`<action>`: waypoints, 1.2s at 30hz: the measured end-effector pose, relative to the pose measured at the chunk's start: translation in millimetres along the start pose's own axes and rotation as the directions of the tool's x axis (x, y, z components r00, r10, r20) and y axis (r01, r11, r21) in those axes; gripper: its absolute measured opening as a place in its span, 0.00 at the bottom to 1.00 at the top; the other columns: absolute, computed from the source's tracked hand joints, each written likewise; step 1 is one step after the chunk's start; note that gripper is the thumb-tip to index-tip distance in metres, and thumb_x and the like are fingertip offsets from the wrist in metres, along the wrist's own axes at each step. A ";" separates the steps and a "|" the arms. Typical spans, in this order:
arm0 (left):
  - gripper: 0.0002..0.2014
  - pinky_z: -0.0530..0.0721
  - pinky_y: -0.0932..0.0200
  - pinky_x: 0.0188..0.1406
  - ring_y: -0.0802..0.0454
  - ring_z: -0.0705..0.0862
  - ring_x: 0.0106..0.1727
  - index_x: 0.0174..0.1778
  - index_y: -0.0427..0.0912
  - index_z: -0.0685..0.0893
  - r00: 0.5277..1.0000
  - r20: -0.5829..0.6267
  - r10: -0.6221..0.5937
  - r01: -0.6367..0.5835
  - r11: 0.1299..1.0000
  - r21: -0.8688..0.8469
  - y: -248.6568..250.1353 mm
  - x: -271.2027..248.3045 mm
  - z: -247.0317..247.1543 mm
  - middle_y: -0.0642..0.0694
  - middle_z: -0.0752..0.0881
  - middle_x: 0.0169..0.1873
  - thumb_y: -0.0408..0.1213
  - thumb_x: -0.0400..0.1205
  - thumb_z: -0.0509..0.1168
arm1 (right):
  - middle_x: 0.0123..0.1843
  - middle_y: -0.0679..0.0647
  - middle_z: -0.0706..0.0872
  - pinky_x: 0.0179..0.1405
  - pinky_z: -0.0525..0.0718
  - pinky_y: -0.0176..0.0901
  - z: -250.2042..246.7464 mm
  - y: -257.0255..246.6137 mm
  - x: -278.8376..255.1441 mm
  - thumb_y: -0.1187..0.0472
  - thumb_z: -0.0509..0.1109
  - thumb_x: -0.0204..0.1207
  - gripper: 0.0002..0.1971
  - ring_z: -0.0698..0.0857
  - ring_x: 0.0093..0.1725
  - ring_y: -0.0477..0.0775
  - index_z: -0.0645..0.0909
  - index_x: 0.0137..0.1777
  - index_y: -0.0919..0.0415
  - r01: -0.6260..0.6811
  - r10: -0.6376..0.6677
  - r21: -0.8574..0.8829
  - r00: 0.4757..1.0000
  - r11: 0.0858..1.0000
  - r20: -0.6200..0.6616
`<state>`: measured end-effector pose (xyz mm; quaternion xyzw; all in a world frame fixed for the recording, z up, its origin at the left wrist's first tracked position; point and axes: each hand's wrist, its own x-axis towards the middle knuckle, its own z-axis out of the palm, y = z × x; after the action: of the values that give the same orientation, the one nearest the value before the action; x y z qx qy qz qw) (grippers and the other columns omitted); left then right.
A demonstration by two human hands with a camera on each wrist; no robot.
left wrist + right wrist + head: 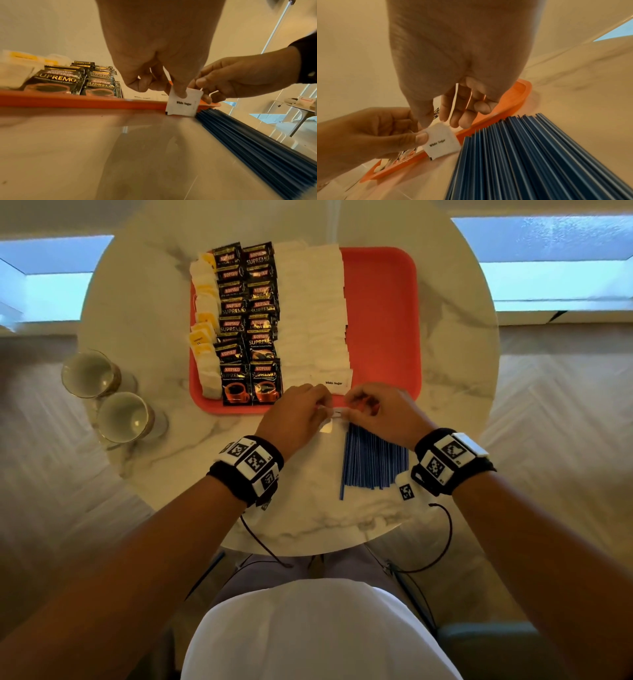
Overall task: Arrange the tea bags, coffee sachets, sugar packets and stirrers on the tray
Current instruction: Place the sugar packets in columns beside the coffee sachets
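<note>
Both hands meet at the near rim of the red tray (383, 302). My left hand (301, 409) and right hand (373, 409) together pinch one white sugar packet (183, 104) upright, its lower edge on the table just outside the tray. The same sugar packet (441, 140) shows its "White Sugar" print in the right wrist view. On the tray lie tea bags (205, 337) at the left, two columns of black coffee sachets (248, 326), then rows of white sugar packets (315, 313). Blue stirrers (375, 458) lie bundled on the table under my right wrist.
The tray's right third is bare. Two glass cups (102, 398) stand at the left of the round marble table (455, 337). Cables hang from both wrist bands over the table's near edge.
</note>
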<state>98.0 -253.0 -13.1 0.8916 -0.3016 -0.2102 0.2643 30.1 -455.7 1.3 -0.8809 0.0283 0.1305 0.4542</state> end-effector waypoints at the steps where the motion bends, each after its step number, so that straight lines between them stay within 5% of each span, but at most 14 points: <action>1: 0.03 0.83 0.45 0.49 0.50 0.81 0.50 0.52 0.48 0.82 1.000 -0.004 0.013 -0.013 1.000 -0.007 0.1 -0.4 -3.0 0.49 0.85 0.48 0.40 0.84 0.66 | 0.42 0.41 0.87 0.41 0.81 0.26 0.7 -0.8 0.6 0.54 0.74 0.81 0.08 0.83 0.40 0.33 0.86 0.55 0.55 0.017 -0.017 0.001 1.000 1.000 0.007; 6: 0.05 0.82 0.47 0.51 0.52 0.79 0.51 0.54 0.49 0.82 0.996 -0.087 0.030 -0.032 0.999 -0.023 3.9 0.5 -17.2 0.52 0.84 0.49 0.42 0.85 0.63 | 0.43 0.44 0.88 0.43 0.80 0.28 -1.7 -6.4 11.9 0.57 0.71 0.83 0.05 0.84 0.42 0.40 0.87 0.54 0.55 0.060 -0.063 -0.041 0.995 0.997 -0.080; 10: 0.10 0.83 0.48 0.55 0.52 0.78 0.55 0.59 0.48 0.81 0.985 -0.171 0.018 -0.019 1.000 -0.008 -0.7 5.4 -21.9 0.49 0.79 0.55 0.41 0.83 0.68 | 0.42 0.43 0.87 0.42 0.78 0.22 -7.7 -8.4 23.9 0.57 0.71 0.83 0.04 0.83 0.40 0.36 0.86 0.53 0.54 0.046 -0.054 -0.075 0.993 0.996 -0.108; 19: 0.18 0.82 0.44 0.60 0.47 0.78 0.61 0.66 0.49 0.80 0.993 -0.100 -0.058 0.063 0.996 0.056 -6.5 27.9 -9.0 0.47 0.78 0.60 0.42 0.80 0.71 | 0.46 0.51 0.89 0.42 0.78 0.22 2.4 0.0 52.1 0.59 0.76 0.78 0.05 0.85 0.44 0.46 0.88 0.52 0.58 -0.091 0.078 -0.086 0.986 0.992 -0.145; 24: 0.21 0.80 0.43 0.64 0.44 0.79 0.63 0.68 0.46 0.81 0.994 -0.065 -0.090 0.095 0.993 0.076 -8.5 33.4 2.0 0.45 0.79 0.63 0.40 0.78 0.72 | 0.43 0.53 0.86 0.47 0.85 0.44 11.3 0.4 52.0 0.61 0.80 0.74 0.08 0.82 0.42 0.49 0.86 0.50 0.59 -0.096 0.076 -0.098 0.979 0.991 -0.192; 29: 0.23 0.79 0.46 0.65 0.46 0.78 0.63 0.69 0.49 0.79 0.991 -0.089 -0.104 0.113 0.989 0.095 -11.9 35.5 2.1 0.47 0.78 0.64 0.44 0.78 0.73 | 0.52 0.52 0.83 0.41 0.79 0.26 18.0 1.4 50.6 0.57 0.75 0.79 0.14 0.79 0.42 0.41 0.80 0.61 0.58 -0.188 0.199 0.067 0.879 0.980 -0.433; 32: 0.24 0.79 0.45 0.65 0.46 0.78 0.63 0.70 0.49 0.78 0.993 -0.066 -0.095 0.100 0.991 0.084 -12.2 36.4 3.1 0.46 0.77 0.64 0.45 0.78 0.73 | 0.55 0.51 0.82 0.45 0.76 0.18 29.3 -4.1 48.1 0.62 0.68 0.82 0.16 0.79 0.45 0.40 0.79 0.69 0.63 -0.214 0.246 0.123 0.869 0.969 -0.430; 34: 0.24 0.80 0.44 0.64 0.45 0.78 0.63 0.70 0.48 0.79 0.996 -0.042 -0.084 0.088 0.992 0.089 -13.2 36.6 3.8 0.46 0.77 0.64 0.44 0.78 0.73 | 0.55 0.50 0.83 0.51 0.79 0.23 38.2 -6.6 47.1 0.63 0.66 0.81 0.16 0.80 0.47 0.40 0.80 0.69 0.61 -0.204 0.242 0.136 0.887 0.970 -0.393; 36: 0.24 0.81 0.44 0.63 0.45 0.78 0.63 0.70 0.47 0.79 0.996 -0.040 -0.076 0.080 0.993 0.088 -14.8 36.8 3.5 0.46 0.78 0.63 0.44 0.78 0.73 | 0.53 0.49 0.83 0.57 0.81 0.39 43.8 -5.7 47.0 0.63 0.65 0.80 0.17 0.82 0.52 0.48 0.81 0.67 0.59 -0.209 0.238 0.117 0.890 0.971 -0.389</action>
<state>129.4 -268.0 -32.6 0.9174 -0.2708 -0.1905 0.2209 67.4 -413.7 -30.4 -0.8627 0.2264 -0.0022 0.4522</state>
